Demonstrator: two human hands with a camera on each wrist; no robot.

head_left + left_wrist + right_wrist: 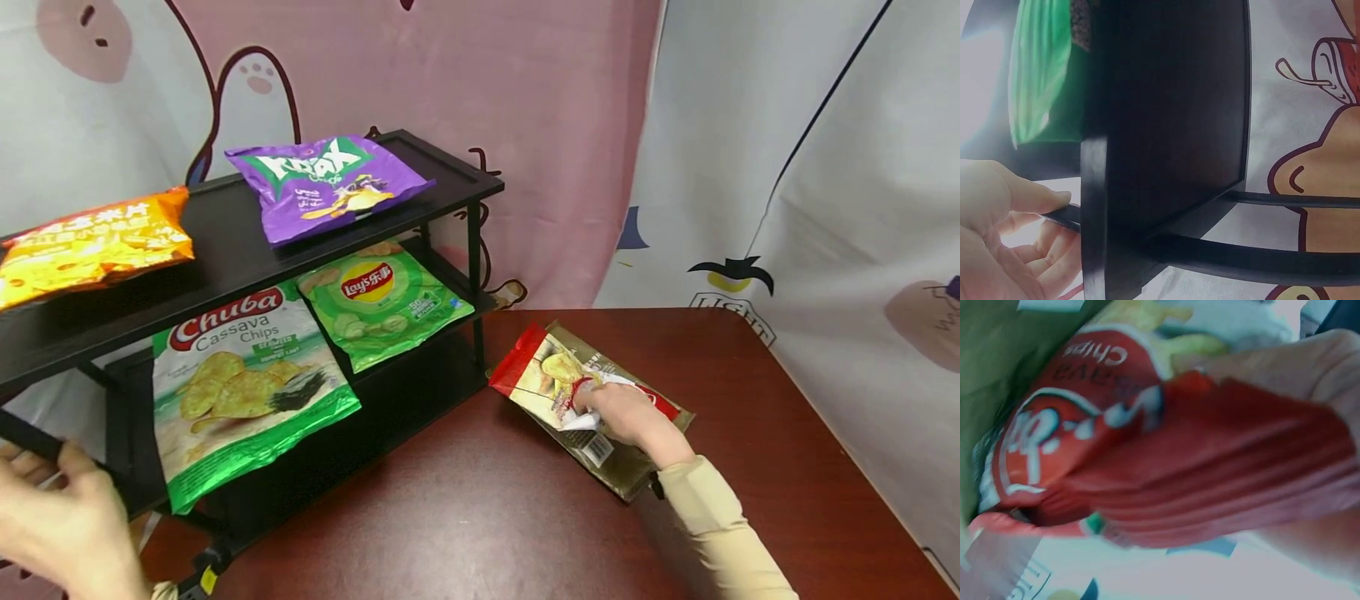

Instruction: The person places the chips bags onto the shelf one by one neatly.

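Note:
At the lower left of the head view, my left hand (63, 525) grips a black post (30, 435) of the two-level shelf rack (225, 250). The left wrist view shows the thumb and fingers around that thin bar (1063, 215). On the right, my right hand (633, 421) grips a red and cream cassava chip bag (542, 379). That bag lies over a brown-gold bag (626, 479) with a barcode on the table. In the right wrist view the chip bag's red end (1222, 462) bunches up before my hand and hides most of the fingers.
A purple chip bag (322, 187) and an orange snack bag (97, 242) lie on the top shelf. Below sit a large Chuba cassava chip bag (243, 392), its green end over the edge, and a green Lay's bag (375, 304). A printed curtain (525, 150) hangs behind the brown table (465, 533).

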